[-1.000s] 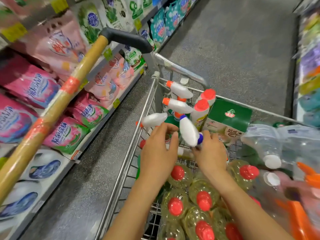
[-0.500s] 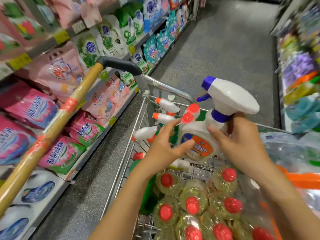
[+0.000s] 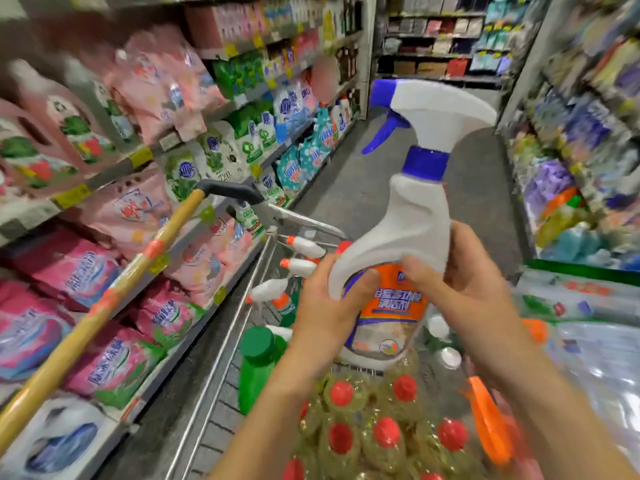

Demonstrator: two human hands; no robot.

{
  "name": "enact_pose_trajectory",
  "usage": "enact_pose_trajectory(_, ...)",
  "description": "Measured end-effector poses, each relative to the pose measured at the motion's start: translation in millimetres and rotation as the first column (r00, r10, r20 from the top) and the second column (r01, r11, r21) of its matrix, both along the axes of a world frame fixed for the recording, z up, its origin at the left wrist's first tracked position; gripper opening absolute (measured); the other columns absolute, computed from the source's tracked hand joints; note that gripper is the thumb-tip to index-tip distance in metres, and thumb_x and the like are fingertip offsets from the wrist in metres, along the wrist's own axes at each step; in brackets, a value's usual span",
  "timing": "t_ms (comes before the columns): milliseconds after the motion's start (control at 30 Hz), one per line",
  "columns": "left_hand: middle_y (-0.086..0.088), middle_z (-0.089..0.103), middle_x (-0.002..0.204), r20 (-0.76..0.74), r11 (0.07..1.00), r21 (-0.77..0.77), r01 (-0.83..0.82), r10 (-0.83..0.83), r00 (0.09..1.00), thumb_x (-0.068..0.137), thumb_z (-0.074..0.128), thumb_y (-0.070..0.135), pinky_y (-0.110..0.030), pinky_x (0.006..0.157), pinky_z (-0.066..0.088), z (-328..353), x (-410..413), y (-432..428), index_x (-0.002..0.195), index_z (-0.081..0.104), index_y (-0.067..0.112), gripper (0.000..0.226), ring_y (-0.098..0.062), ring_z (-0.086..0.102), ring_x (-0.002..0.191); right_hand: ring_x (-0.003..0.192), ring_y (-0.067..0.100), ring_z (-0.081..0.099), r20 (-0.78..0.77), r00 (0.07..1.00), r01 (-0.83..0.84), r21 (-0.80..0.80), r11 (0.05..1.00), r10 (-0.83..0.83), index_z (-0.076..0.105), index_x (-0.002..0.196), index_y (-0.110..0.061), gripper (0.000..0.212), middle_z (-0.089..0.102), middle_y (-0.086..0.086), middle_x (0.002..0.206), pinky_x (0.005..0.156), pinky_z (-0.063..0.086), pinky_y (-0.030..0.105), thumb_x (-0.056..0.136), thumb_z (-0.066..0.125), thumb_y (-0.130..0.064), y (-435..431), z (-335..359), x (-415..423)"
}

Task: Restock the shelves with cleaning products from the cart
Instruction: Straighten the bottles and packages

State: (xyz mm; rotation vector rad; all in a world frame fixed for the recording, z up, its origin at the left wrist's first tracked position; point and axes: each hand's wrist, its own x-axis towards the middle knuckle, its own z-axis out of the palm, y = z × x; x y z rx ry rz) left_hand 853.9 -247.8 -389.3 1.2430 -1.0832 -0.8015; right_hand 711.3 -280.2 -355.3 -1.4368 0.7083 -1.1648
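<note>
The left hand (image 3: 325, 306) is curling round the white spray bottle (image 3: 412, 216) at its label, and the right hand (image 3: 464, 289) is wrapping its waist from the other side. They are holding it upright above the cart (image 3: 225, 341), with red-capped bottles (image 3: 341, 393) lying below and shelves (image 3: 104, 178) running along the left.

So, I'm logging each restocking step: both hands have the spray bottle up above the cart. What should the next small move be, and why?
Probably carry the spray bottle sideways, clear of the cart, toward the shelves. The left hand and right hand both grip its body, and it is upright, held above the red-capped bottles. Which shelf matches is too blurred to tell.
</note>
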Motion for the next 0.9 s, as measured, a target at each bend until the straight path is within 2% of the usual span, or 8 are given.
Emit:
enact_pose_trajectory(100,-0.012,0.071,0.101,0.0,1.0,-0.011,-0.018,0.018,1.0,0.063,0.06,0.058,-0.047,0.087,0.053,16,-32,24,0.108,0.063,0.01,0.066,-0.027,0.068,0.096,0.092,0.008,0.069,0.04,0.998,0.052,-0.002,0.999,-0.052,0.056,0.117,-0.018,0.042,0.071,-0.003,0.102,0.071,0.053,0.016,0.078,0.067,-0.028,39,-13,-27)
enact_pose_trajectory(233,-0.012,0.071,0.1,-0.027,1.0,-0.021,0.017,-0.018,0.999,0.073,0.067,0.045,-0.038,0.081,0.057,30,-87,59,0.102,0.063,0.013,0.044,-0.024,0.069,0.092,0.089,0.006,0.069,0.071,0.988,0.138,-0.032,0.99,-0.135,0.058,0.112,-0.021,0.039,0.072,-0.005,0.099,0.069,0.053,0.015,0.075,0.066,-0.032,75,-7,-81)
enact_pose_trajectory(333,-0.009,0.072,0.099,-0.05,0.996,-0.032,0.081,-0.082,0.995,0.076,0.062,0.04,-0.029,0.076,0.057,37,-132,78,0.104,0.064,0.011,0.04,-0.017,0.07,0.088,0.089,0.009,0.07,0.085,0.982,0.177,-0.064,0.982,-0.172,0.06,0.11,-0.02,0.04,0.073,-0.004,0.099,0.07,0.054,0.017,0.073,0.067,-0.034,99,5,-127)
enact_pose_trajectory(433,-0.008,0.073,0.097,-0.115,0.988,-0.065,0.143,-0.15,0.982,0.076,0.068,0.041,-0.032,0.076,0.058,41,-178,87,0.1,0.064,0.015,0.036,-0.019,0.07,0.087,0.089,0.01,0.069,0.099,0.972,0.223,-0.088,0.971,-0.215,0.061,0.109,-0.019,0.036,0.073,-0.002,0.099,0.07,0.053,0.017,0.076,0.066,-0.032,120,14,-171)
enact_pose_trajectory(533,-0.003,0.074,0.09,-0.141,0.955,-0.105,0.277,-0.29,0.947,0.076,0.067,0.039,-0.024,0.069,0.056,44,-231,89,0.096,0.065,0.015,0.031,-0.013,0.07,0.081,0.089,0.01,0.069,0.108,0.942,0.331,-0.131,0.935,-0.318,0.063,0.107,-0.024,0.026,0.072,-0.002,0.098,0.069,0.054,0.017,0.082,0.068,-0.027,142,21,-219)
enact_pose_trajectory(633,-0.003,0.075,0.089,-0.135,0.886,-0.129,0.446,-0.461,0.877,0.072,0.063,0.042,-0.024,0.069,0.057,51,-287,87,0.097,0.066,0.016,0.036,-0.014,0.071,0.081,0.092,0.013,0.07,0.129,0.867,0.496,-0.133,0.858,-0.481,0.063,0.108,-0.028,0.028,0.072,0.001,0.103,0.071,0.054,0.02,0.081,0.068,-0.034,163,28,-268)
enact_pose_trajectory(733,0.002,0.075,0.083,-0.109,0.791,-0.14,0.596,-0.61,0.784,0.069,0.062,0.044,-0.02,0.064,0.055,58,-340,86,0.097,0.066,0.013,0.042,-0.009,0.07,0.075,0.092,0.012,0.07,0.136,0.755,0.655,-0.131,0.744,-0.641,0.061,0.113,-0.022,0.033,0.072,0.0,0.104,0.072,0.054,0.019,0.082,0.068,-0.033,186,32,-309)
enact_pose_trajectory(900,-0.003,0.075,0.091,-0.135,0.564,-0.131,0.815,-0.825,0.549,0.076,0.068,0.044,-0.026,0.068,0.057,61,-414,95,0.099,0.066,0.015,0.037,-0.015,0.071,0.081,0.091,0.01,0.07,0.118,0.511,0.859,-0.116,0.499,-0.852,0.06,0.112,-0.017,0.033,0.073,-0.001,0.101,0.073,0.054,0.02,0.082,0.066,-0.027,228,39,-358)
